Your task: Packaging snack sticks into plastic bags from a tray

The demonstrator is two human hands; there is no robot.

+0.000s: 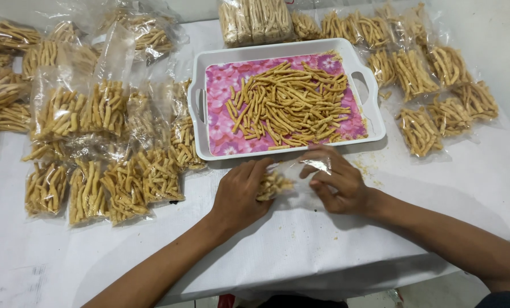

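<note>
Snack sticks [273,183] sit in a small clear plastic bag [300,171] between my two hands, on the white table covering [300,251] just in front of the tray's near rim. My left hand [240,194] cups the filled end, fingers curled together against the sticks. My right hand [335,182] pinches the loose, empty mouth of the bag between thumb and fingertips.

Step in hand, as I judge it: a portion is bagged and the mouth is being gathered for closing. The next move calls for keeping the pinch high on the film while the left hand holds the sticks down (they look brittle, and crumbs already lie by my right hand).

The white tray [200,105] with pink flowered floor holds a loose heap of sticks [289,102] directly beyond my knuckles, close. Filled bags [106,182] crowd the left; more filled bags [437,102] lie to the right. Open room is the bare cloth toward me, up to the table's near edge.
</note>
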